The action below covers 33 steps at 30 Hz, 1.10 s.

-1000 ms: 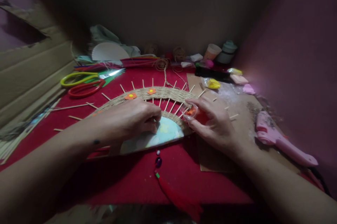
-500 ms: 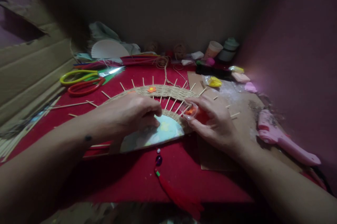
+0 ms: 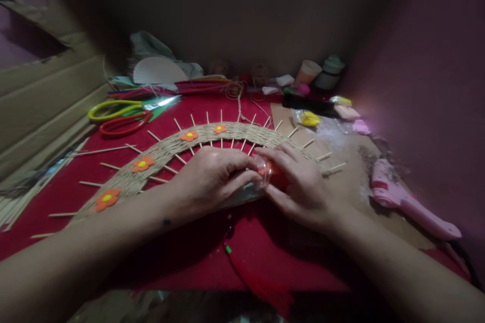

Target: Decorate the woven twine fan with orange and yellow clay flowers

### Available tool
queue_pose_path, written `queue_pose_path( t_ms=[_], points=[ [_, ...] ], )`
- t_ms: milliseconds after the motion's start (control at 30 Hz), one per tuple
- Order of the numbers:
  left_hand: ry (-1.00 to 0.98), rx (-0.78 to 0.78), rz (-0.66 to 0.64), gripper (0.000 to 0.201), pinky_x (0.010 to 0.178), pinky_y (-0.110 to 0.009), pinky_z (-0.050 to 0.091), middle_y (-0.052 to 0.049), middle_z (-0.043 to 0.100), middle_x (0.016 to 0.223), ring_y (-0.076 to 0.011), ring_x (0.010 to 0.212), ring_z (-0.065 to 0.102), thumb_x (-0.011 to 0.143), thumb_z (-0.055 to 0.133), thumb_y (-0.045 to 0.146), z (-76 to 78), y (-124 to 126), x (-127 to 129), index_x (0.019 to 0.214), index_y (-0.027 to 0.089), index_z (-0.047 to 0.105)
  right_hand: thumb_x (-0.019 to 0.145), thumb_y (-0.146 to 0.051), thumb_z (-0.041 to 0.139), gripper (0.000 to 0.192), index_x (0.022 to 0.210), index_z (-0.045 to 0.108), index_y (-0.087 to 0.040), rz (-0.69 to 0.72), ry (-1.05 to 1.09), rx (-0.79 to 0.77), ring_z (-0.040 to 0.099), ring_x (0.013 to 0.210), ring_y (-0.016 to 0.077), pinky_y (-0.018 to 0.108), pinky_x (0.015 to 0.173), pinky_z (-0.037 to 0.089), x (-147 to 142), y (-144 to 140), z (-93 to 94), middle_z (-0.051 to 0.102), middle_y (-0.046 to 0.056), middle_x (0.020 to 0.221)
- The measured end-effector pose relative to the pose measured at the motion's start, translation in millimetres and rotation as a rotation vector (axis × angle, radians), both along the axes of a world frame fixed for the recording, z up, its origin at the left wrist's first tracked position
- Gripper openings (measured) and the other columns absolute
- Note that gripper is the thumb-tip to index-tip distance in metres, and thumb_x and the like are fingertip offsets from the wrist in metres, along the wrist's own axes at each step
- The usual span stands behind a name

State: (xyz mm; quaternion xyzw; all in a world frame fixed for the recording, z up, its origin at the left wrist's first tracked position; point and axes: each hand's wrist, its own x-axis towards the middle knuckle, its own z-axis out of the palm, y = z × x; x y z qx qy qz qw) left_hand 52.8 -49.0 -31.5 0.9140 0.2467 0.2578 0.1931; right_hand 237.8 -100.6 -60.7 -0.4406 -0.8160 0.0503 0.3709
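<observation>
My right hand (image 3: 303, 179) grips a small clear plastic packet (image 3: 263, 170) with orange clay-like material in it. My left hand (image 3: 223, 174) has thumb and fingertips pinched together at the packet's left side. Both hands are above a woven fan-shaped piece (image 3: 170, 148) of natural twine on thin sticks, which lies on the red table. Orange flowers with yellow centres, one of them a flower (image 3: 143, 164) at the left, sit along its outer band. My hands cover most of its pale blue middle. A red tassel (image 3: 261, 282) lies in front.
Scissors (image 3: 121, 116) with yellow and red handles lie at the back left. A pink glue gun (image 3: 413, 199) rests on cardboard (image 3: 341, 212) at the right. Yellow clay (image 3: 309, 119) in plastic, a cup (image 3: 307, 73) and a bottle (image 3: 329, 73) are at the back right.
My left hand has moved right, from over the fan's blue middle to the packet in my right hand. More of the orange flowers on the left now show.
</observation>
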Motion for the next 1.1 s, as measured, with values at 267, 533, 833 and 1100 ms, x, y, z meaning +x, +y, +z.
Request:
queue_pose_path(
  t_ms=[267,533,833,1100],
  points=[
    [0.064,-0.010,0.040,0.020,0.057,-0.020,0.040,0.000,0.066,0.067,-0.0097,0.059,0.055,0.086,0.049,0.024,-9.9,-4.6,2.4,0.081,0.016,0.067,0.080,-0.012,0.052,0.032,0.112,0.054,-0.010,-0.056,-0.080,0.044,0.054,0.083,0.0211,0.035,0.070,0.050,-5.5,0.3,-9.0,0.057,0.011,0.092],
    [-0.036,-0.772,0.026,0.019,0.040,-0.016,0.032,0.006,0.052,0.054,-0.0060,0.045,0.044,0.084,0.057,0.033,11.4,1.4,-2.0,0.073,0.018,0.059,0.080,-0.014,0.051,0.027,0.106,0.056,-0.012,-0.080,-0.079,-0.026,0.055,0.080,0.0200,0.034,0.068,0.048,-1.9,2.3,-7.9,0.057,0.010,0.090],
    [-0.241,-0.943,0.033,0.017,0.052,-0.020,0.044,0.001,0.062,0.063,-0.0075,0.052,0.054,0.084,0.060,0.030,14.0,13.2,-12.9,0.075,0.017,0.065,0.081,-0.014,0.053,0.026,0.107,0.055,-0.014,-0.123,0.051,-0.012,0.058,0.080,0.0187,0.033,0.070,0.050,6.3,3.5,0.6,0.060,0.008,0.088],
    [-0.335,-1.095,0.067,0.013,0.045,-0.018,0.046,-0.002,0.070,0.068,-0.0088,0.052,0.059,0.075,0.069,0.023,14.3,9.7,-7.4,0.069,0.015,0.062,0.079,-0.013,0.056,0.030,0.110,0.055,-0.015,-0.085,0.111,0.025,0.058,0.081,0.0177,0.033,0.071,0.051,4.4,0.9,0.5,0.060,0.007,0.089]
  ],
)
